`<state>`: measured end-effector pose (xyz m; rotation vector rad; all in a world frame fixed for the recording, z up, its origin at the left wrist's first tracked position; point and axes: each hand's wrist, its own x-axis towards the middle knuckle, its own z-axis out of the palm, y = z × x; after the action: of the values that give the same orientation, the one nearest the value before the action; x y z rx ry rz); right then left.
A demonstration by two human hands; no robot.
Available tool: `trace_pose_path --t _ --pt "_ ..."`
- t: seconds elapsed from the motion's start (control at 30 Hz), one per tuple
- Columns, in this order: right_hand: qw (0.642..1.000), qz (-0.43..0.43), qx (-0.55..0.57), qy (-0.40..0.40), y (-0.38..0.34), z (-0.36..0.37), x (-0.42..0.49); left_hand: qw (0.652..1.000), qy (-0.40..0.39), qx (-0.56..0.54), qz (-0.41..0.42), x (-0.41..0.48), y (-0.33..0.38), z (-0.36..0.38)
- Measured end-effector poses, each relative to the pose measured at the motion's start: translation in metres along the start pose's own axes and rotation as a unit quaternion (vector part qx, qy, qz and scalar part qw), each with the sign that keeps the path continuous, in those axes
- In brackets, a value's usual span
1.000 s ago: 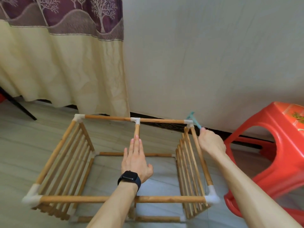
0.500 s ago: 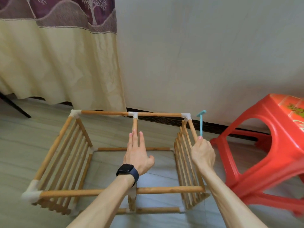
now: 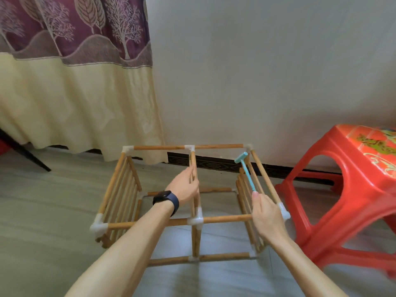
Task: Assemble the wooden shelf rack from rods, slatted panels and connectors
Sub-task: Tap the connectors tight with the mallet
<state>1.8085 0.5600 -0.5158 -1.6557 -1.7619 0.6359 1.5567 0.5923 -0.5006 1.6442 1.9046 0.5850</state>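
The wooden rack frame [image 3: 225, 219] stands on the floor, its rods joined by white plastic connectors [image 3: 195, 220], with slatted panels at the left [image 3: 122, 189] and right [image 3: 248, 189] ends. My left hand [image 3: 184, 187], a dark watch on its wrist, grips the top middle cross rod [image 3: 193, 166]. My right hand [image 3: 266, 213] holds a small teal plastic mallet [image 3: 245, 170] by its handle end. The mallet's head is raised just short of the far right corner connector [image 3: 249, 146].
A red plastic stool [image 3: 347, 189] stands close to the right of the frame. A cream and purple curtain [image 3: 75, 93] hangs at the back left, a white wall behind. A dark slanted leg [image 3: 27, 155] crosses the floor at far left.
My left hand went from lying flat on the middle rod to gripping it from the side. The mallet has tilted left toward the far right corner. The view has pulled back.
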Motion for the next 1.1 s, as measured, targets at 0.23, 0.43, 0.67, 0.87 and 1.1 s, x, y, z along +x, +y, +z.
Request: trace_pose_path --t 0.23,0.43,0.67,0.87,1.1 --pt "0.992 -0.113 -0.018 -0.047 0.002 0.011 -0.089 0.984 0.032 0.172 -0.027 -0.112 -0.05 0.017" --pt "0.971 -0.151 -0.154 -0.104 0.004 0.02 -0.116 0.968 0.025 0.25 -0.03 -0.136 -0.067 0.03" --pt "0.969 -0.193 -0.118 -0.099 -0.036 -0.01 -0.101 0.97 0.01 0.24 -0.03 -0.134 -0.067 0.027" --pt "0.972 -0.179 -0.121 -0.088 -0.042 -0.008 -0.113 0.968 0.013 0.25 -0.037 -0.132 -0.067 0.03" --pt "0.977 -0.208 0.045 -0.002 -0.053 -0.016 -0.102 0.965 0.016 0.26 -0.037 -0.133 -0.068 0.031"
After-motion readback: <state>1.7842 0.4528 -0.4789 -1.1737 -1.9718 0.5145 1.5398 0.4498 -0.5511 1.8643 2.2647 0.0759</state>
